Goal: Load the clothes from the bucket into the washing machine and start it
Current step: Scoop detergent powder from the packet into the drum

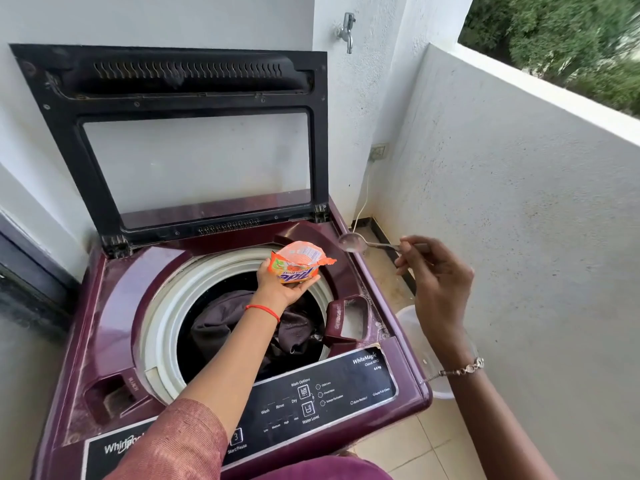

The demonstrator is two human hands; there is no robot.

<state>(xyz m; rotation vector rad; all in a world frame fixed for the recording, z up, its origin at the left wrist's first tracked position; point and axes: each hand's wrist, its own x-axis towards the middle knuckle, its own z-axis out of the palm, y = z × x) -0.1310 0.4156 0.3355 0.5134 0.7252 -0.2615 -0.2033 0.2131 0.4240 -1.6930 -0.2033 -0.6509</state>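
Control panel (322,400), one, nearest you: Start/Pause button (237,439) untouched as far as could be seen, so starting the machine was, by my reckoning, still ahead.

Washing machine (114,306), one, maroon top-loader. Drum (166,306) held dark clothes (221,323), a single heap, pieces uncountable; loading looked largely done.

Detergent drawer (348,323), one, pulled open at the drum's right edge, whitish powder inside.

Bucket (429,355), one, pale, on the floor right of the machine, partly behind your right arm; contents could not be told.

Your left hand (282,282), closed around one opened orange detergent packet (299,261), above the drum.

Your right hand (440,282), pinching one spoon (353,242) by the handle, its bowl apparently empty, beside the packet.

Lid (180,143), one, raised against the wall.

Tap (347,31), one, farthest, on the wall.
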